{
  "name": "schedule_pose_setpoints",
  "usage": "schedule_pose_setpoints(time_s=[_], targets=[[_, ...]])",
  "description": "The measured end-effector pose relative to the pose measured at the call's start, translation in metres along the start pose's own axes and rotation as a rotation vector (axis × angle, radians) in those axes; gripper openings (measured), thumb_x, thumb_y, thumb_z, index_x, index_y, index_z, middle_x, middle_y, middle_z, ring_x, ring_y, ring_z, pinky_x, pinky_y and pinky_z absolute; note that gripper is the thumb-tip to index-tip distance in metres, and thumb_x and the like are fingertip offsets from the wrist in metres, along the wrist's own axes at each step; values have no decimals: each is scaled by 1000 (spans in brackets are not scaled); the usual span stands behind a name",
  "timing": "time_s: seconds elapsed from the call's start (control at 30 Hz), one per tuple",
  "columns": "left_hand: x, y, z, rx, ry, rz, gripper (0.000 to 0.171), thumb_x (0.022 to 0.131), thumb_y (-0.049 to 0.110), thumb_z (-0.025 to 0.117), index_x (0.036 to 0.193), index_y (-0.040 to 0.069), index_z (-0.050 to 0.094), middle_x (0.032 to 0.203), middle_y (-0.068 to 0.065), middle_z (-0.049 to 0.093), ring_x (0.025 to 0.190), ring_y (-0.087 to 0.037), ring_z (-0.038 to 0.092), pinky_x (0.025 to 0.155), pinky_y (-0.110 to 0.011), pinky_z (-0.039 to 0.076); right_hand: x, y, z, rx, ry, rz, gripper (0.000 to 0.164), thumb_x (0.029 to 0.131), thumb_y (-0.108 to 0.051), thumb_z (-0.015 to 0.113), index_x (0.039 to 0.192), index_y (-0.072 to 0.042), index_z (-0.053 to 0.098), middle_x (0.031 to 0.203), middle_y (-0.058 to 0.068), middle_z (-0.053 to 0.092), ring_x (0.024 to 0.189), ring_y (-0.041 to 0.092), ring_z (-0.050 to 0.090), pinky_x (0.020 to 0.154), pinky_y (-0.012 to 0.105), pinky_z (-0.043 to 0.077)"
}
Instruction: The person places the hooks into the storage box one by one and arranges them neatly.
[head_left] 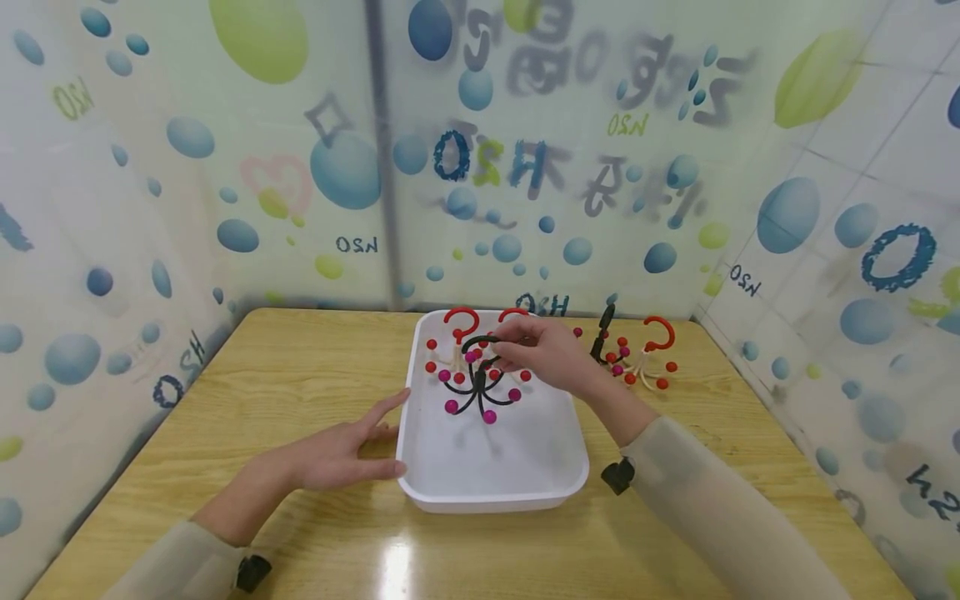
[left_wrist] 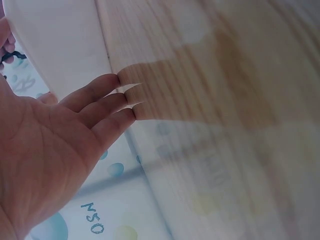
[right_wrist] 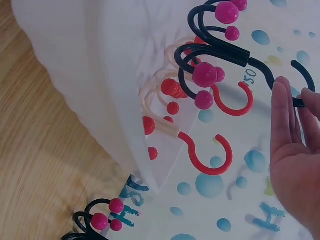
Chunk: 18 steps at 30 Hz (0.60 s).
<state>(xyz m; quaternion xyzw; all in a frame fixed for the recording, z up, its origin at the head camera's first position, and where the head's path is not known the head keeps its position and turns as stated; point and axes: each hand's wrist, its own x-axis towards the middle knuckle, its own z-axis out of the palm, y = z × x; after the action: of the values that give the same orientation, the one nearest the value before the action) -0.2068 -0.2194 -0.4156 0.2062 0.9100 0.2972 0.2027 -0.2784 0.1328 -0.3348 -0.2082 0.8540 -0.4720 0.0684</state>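
My right hand [head_left: 551, 354] pinches the curved top of a black multi-arm hook hanger [head_left: 481, 382] with magenta ball tips. The hanger hangs upright over the white plastic tray [head_left: 491, 467], its arms spread out below. In the right wrist view, thumb and fingers close on the bend of the black hanger [right_wrist: 227, 53]. My left hand [head_left: 341, 450] lies at the tray's left side, fingers extended, with the thumb at the rim. In the left wrist view the left hand [left_wrist: 55, 135] shows straight fingers near the wooden table [left_wrist: 210, 90].
Two red-topped hangers with cream arms and red balls stand in the tray's far end, one a red-hooked hanger [head_left: 459, 333]. Right of the tray, on the table [head_left: 300, 367], are another black hanger [head_left: 600, 342] and a red-hooked hanger [head_left: 660, 337]. Patterned panels [head_left: 300, 208] enclose the back and sides.
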Motion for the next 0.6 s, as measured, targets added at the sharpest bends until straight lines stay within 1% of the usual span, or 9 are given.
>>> schedule_pose_setpoints(time_s=[0.13,0.27,0.37,0.5,0.6], targets=[[0,1,0,-2,-1,-5,106,100,68,68,177,39,2,169,-12,53,157,-51,45,124,-79,33,6,-2,3,-7,-15,25,29,107,-21,75,133,-8,75,118,12,79,103,30,82,98,46,66],[0,1,0,-1,-2,-9,106,100,68,68,177,39,2,169,-12,53,157,-51,45,124,-79,33,12,-2,6,-47,-21,70,26,106,-24,76,129,-13,75,115,7,79,104,32,82,98,44,66],[0,1,0,3,0,-7,105,100,68,68,177,39,2,169,-11,53,157,-51,45,124,-79,33,14,-3,8,-69,-28,97,24,106,-25,76,128,-15,76,113,5,81,104,33,83,95,40,67],[0,2,0,2,4,-6,104,101,66,68,177,39,3,169,-10,53,158,-51,44,125,-78,32,17,-3,9,-95,-43,121,25,106,-27,77,127,-15,76,113,3,83,105,33,82,87,33,66],[0,2,1,-2,2,-11,104,101,66,69,177,39,3,169,-10,53,158,-51,44,124,-79,32,20,-5,9,-112,-56,141,27,105,-28,77,128,-14,76,111,3,83,107,32,82,86,30,66]])
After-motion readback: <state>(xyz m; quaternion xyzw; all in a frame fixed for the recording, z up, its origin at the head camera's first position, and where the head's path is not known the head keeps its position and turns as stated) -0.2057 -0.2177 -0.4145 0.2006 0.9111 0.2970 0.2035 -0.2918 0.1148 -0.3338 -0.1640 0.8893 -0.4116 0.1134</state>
